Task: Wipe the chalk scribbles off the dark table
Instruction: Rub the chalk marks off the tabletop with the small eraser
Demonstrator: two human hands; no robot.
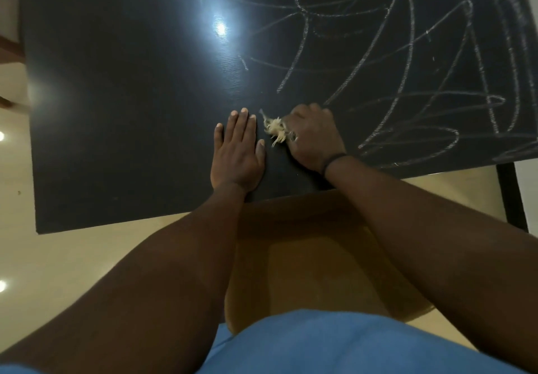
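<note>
The dark table [116, 111] fills the upper part of the head view. White chalk scribbles [393, 62] cover its right half, while the left half looks bare and shows a bright light reflection. My right hand [313, 138] grips a frayed pale cloth [275, 129] and presses it on the table near the front edge, just left of the scribbles. Only the cloth's frayed end sticks out of the fist. My left hand [237, 152] lies flat on the table, fingers straight, right beside the cloth.
A brown wooden chair seat [305, 257] sits below the table's front edge, between my arms. Pale glossy floor [58, 271] lies to the left. The table's dark leg [511, 196] shows at the right front corner. Blue clothing [334, 344] fills the bottom.
</note>
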